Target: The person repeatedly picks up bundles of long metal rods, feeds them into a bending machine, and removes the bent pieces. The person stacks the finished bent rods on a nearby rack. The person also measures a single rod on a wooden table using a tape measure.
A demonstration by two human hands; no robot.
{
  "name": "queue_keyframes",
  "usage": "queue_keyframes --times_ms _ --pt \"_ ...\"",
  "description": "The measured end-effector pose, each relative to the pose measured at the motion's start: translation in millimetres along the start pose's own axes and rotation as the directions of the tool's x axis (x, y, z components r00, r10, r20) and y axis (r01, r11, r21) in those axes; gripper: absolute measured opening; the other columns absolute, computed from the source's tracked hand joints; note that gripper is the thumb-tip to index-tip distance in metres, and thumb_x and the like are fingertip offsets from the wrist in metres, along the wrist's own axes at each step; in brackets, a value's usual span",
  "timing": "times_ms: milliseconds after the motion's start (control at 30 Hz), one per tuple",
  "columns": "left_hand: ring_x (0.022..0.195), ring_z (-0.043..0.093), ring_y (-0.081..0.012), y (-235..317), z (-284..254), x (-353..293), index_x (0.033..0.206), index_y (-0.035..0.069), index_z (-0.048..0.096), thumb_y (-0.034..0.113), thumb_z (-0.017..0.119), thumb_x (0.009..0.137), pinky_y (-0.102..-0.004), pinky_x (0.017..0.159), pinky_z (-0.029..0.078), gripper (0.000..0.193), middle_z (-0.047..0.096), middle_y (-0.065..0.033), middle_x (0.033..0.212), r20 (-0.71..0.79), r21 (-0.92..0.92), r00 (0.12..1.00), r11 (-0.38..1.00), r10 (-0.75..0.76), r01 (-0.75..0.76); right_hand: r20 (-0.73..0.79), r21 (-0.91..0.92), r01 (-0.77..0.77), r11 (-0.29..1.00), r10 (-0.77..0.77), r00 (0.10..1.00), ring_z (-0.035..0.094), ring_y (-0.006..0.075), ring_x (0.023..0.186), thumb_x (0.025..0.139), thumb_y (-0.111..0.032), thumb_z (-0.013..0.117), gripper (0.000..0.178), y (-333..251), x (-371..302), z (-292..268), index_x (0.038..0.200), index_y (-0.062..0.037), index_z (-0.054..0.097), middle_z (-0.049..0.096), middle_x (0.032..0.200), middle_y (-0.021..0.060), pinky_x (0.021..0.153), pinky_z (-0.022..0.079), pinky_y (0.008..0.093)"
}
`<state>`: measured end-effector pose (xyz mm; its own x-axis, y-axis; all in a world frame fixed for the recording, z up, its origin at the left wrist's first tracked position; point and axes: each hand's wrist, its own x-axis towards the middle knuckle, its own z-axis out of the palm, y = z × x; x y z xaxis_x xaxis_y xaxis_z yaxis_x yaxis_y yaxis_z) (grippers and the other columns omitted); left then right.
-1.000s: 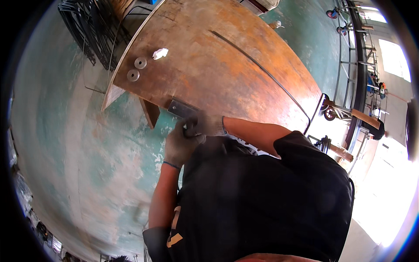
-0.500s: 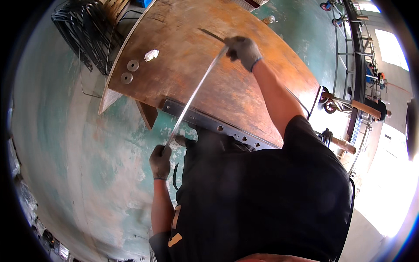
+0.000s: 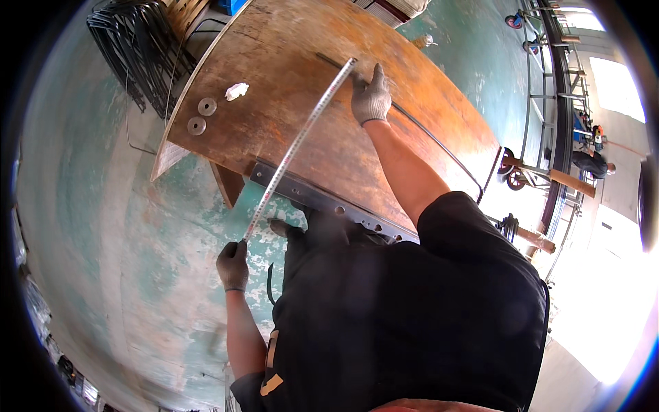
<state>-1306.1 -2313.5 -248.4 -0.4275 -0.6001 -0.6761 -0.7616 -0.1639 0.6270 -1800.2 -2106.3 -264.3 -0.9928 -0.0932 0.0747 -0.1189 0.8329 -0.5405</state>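
My left hand (image 3: 233, 266), in a grey-brown work glove, is closed around the lower end of a tape measure; the case is hidden in the fist. Its pale blade (image 3: 292, 151) runs straight up and right, over the table's near edge, and ends close to my right fingertips. My right hand (image 3: 371, 98), gloved too, is over the table with fingers apart, one pointing away from me. Beneath it passes a thin dark rod (image 3: 439, 143) lying slantwise on the brown tabletop (image 3: 274, 103), bent at its near right end. Contact between hand and rod cannot be made out.
Along the near table edge lies a dark metal bar with holes (image 3: 302, 185). Two metal discs (image 3: 197, 126) and a crumpled white scrap (image 3: 237, 90) sit at the left. Bent black rods (image 3: 137, 48) are stacked beyond. A wheeled rack (image 3: 542, 96) and another person (image 3: 592, 163) are at right.
My right hand has come off the blade's end and shifted slightly left and nearer, its fingers spreading. My left hand has moved a little left and down. The blade has turned its marked face up.
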Motion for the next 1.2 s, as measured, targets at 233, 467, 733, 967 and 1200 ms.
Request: queue_keyframes --times_ms 233,467,733,967,1200 --pt "0.064 0.042 -0.0086 -6 8 7 0.075 -0.001 0.059 0.021 0.069 0.100 -0.0322 0.058 0.036 0.034 0.049 -0.0002 0.065 -0.039 -0.032 0.998 0.998 -0.058 0.057 0.285 -0.364 0.254 0.896 -0.152 0.946 0.028 0.0393 0.157 0.096 -0.046 0.067 0.084 7 -9 5 0.162 -0.0040 0.036 0.037 0.168 0.0183 0.130 0.014 0.0569" --pt "0.064 0.046 -0.0099 -3 6 19 0.077 -0.003 0.063 0.022 0.069 0.100 -0.0325 0.058 0.038 0.034 0.054 -0.0018 0.066 -0.050 -0.029 0.996 0.997 -0.070 0.069 0.272 -0.401 0.246 0.882 -0.142 0.952 0.025 0.0421 0.158 0.098 -0.050 0.065 0.086 10 -10 15 0.163 -0.0038 0.033 0.035 0.169 0.0188 0.129 0.011 0.0621" --pt "0.064 0.046 -0.0129 7 -2 29 0.080 -0.004 0.065 0.026 0.070 0.099 -0.0356 0.060 0.040 0.036 0.056 -0.0045 0.066 -0.063 0.075 0.995 0.994 -0.081 0.086 0.298 -0.406 0.243 0.881 -0.123 0.946 0.024 0.0423 0.158 0.097 -0.050 0.065 0.088 8 -10 14 0.163 -0.0020 0.031 0.033 0.170 0.0191 0.130 0.011 0.0620" --pt "0.066 0.051 -0.0182 4 -7 36 0.088 -0.005 0.068 0.034 0.071 0.095 -0.0386 0.066 0.046 0.040 0.061 -0.0134 0.069 -0.107 0.140 0.988 0.982 -0.109 0.123 0.300 -0.422 0.253 0.871 -0.129 0.945 0.024 0.0429 0.159 0.096 -0.049 0.066 0.090 8 -10 15 0.165 -0.0033 0.029 0.032 0.170 0.0201 0.129 0.012 0.0621" --pt "0.066 0.053 -0.0310 17 -11 34 0.090 -0.003 0.068 0.037 0.071 0.094 -0.0417 0.070 0.049 0.040 0.062 -0.0240 0.078 -0.106 0.234 0.993 0.969 -0.053 0.076 0.301 -0.434 0.275 0.858 -0.149 0.942 0.026 0.0456 0.157 0.096 -0.052 0.066 0.092 9 -10 16 0.164 -0.0016 0.029 0.033 0.168 0.0236 0.129 0.011 0.0628"
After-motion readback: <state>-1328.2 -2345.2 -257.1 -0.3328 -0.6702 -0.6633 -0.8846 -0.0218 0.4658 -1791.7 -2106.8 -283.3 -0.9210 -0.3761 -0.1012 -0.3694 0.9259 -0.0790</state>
